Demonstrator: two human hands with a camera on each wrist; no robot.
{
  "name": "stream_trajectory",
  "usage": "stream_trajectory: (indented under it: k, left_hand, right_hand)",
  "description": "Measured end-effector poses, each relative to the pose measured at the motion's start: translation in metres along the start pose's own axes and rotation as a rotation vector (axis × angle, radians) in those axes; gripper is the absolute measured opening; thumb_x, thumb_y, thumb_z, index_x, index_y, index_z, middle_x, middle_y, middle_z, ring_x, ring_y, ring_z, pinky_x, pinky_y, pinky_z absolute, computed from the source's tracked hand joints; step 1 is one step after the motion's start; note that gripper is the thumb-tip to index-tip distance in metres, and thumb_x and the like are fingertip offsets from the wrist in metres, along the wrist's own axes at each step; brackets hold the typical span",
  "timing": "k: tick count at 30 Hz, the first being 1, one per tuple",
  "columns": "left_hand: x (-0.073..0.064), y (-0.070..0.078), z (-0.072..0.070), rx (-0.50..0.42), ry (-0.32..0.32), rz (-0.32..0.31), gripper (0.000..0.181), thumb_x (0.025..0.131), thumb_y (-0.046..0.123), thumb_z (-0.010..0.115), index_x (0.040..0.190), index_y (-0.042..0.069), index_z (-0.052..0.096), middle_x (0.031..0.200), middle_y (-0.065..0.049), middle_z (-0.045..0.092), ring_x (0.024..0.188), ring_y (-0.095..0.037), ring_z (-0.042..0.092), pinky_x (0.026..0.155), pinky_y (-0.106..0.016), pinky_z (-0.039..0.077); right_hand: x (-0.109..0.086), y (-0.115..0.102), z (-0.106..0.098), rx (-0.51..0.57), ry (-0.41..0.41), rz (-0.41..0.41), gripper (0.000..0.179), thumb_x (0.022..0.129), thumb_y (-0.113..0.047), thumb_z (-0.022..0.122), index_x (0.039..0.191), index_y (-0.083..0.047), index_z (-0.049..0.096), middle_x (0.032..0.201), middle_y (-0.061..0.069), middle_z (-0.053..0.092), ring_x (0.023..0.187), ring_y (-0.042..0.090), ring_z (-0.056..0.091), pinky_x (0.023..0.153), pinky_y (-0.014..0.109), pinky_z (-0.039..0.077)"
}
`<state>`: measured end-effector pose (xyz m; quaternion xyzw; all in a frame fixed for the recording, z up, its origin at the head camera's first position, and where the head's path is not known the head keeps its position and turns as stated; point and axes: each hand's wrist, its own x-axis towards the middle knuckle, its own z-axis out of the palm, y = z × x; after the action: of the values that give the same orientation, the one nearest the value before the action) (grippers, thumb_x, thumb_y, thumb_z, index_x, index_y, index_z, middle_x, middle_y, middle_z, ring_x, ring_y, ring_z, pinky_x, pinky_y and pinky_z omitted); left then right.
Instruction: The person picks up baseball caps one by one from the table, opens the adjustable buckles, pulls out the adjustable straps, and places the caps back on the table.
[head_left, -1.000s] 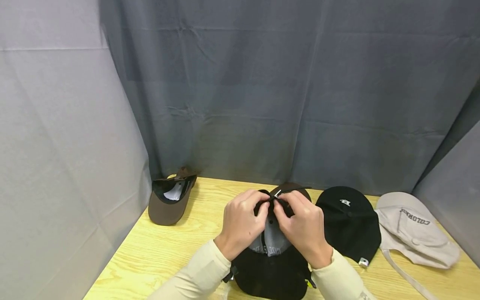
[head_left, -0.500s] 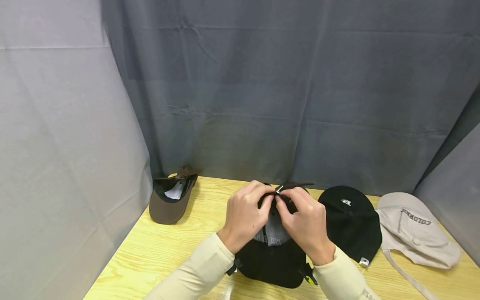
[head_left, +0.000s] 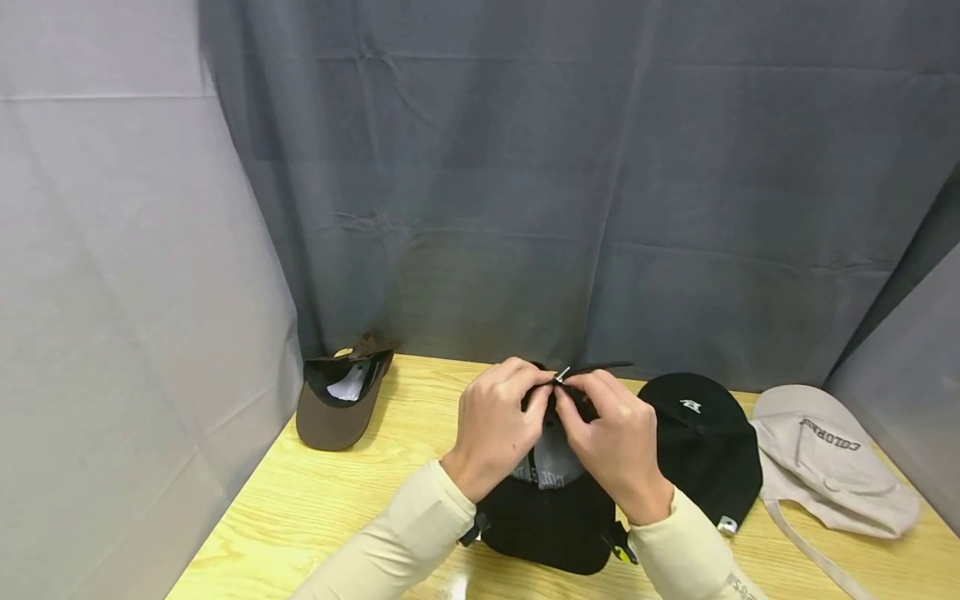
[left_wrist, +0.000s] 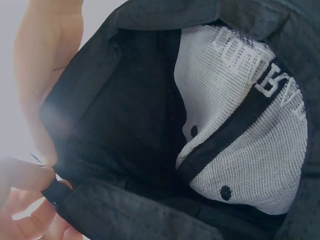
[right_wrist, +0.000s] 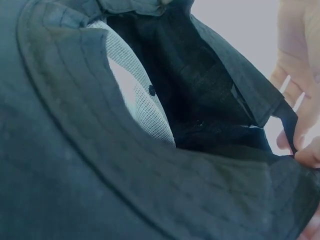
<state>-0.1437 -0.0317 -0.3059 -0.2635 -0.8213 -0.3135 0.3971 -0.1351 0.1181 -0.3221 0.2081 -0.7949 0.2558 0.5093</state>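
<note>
Upturned between my hands is a black baseball cap (head_left: 547, 533), its brim toward me. My left hand (head_left: 497, 421) and right hand (head_left: 618, 433) pinch its back strap from either side, fingertips nearly meeting at a small silver buckle (head_left: 562, 374). The loose black strap end (head_left: 611, 365) sticks out to the right past the buckle. White mesh lining (left_wrist: 240, 150) with lettering shows inside the crown in the left wrist view. In the right wrist view, the cap's brim (right_wrist: 60, 175) fills the near side, while fingers (right_wrist: 310, 152) grip the strap at the right edge.
A brown cap (head_left: 335, 417) lies upturned at the back left of the wooden table (head_left: 300, 517). To the right are a black cap (head_left: 697, 450) with a white emblem and a beige cap (head_left: 840, 467) with a trailing strap. A grey curtain (head_left: 480, 208) hangs behind.
Both hands and the black cap have shifted slightly away from me and to the right. The strap end now reaches a little farther right; the pinch at the buckle continues.
</note>
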Motion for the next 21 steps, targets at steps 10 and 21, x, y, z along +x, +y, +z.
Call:
stream_trajectory:
  k: [10,21]
  left_hand:
    - [-0.0011,0.0014,0.0035,-0.002,0.023,0.005,0.009,0.085,0.014,0.075,0.092,0.016,0.079,0.087,0.006,0.074,0.081,-0.011,0.07,0.07,-0.026,0.055]
    - [0.0015,0.0044,0.0071,0.0,0.002,0.009,0.016,0.086,0.013,0.073,0.102,0.016,0.076,0.096,0.004,0.072,0.086,-0.013,0.069,0.075,-0.027,0.056]
  right_hand:
    - [0.0021,0.006,-0.0004,0.004,0.021,0.05,0.004,0.08,-0.007,0.071,0.08,-0.005,0.068,0.077,0.007,0.068,0.066,0.019,0.063,0.062,0.034,0.05]
    - [0.001,0.0056,-0.0046,0.0,-0.015,0.045,0.007,0.08,-0.007,0.075,0.083,-0.004,0.07,0.077,0.008,0.069,0.067,0.021,0.067,0.063,0.037,0.054]
